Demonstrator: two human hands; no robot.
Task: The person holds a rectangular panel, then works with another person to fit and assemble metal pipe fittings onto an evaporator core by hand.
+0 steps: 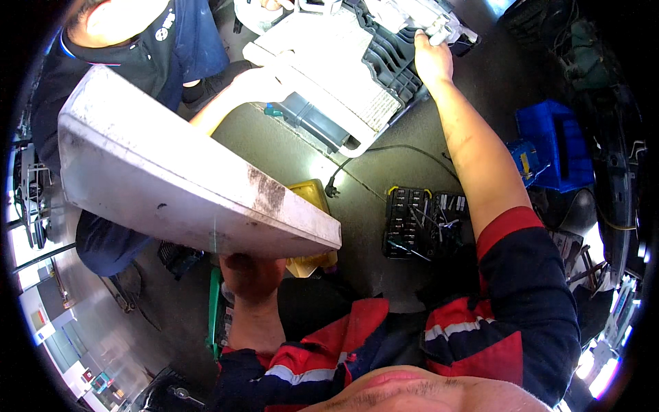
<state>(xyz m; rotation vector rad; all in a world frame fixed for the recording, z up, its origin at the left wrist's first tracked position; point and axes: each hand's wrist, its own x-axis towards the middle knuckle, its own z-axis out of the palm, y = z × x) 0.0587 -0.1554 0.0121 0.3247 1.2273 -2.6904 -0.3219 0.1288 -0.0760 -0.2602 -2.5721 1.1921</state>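
A long whitish box-shaped housing (171, 185) with dark smudges slants across the left half, raised above the floor. My left hand (252, 269) grips its lower edge from beneath, with the fingers hidden behind it. My right arm reaches far forward, and my right hand (432, 56) is closed on a silver metal part (439, 31) at the far right corner of a radiator assembly (329, 69). Strong light washes out much of the radiator's face. Black ribbed plastic (392, 65) runs along its right side. A co-worker's hand (261, 86) lies at the radiator's near left edge.
The co-worker (137, 41) crouches at the far left. On the floor are an open socket set (408, 223), a yellow tray (312, 196) partly under the housing, and a black cable with a plug (332, 187). A blue bin (556, 147) stands at the right.
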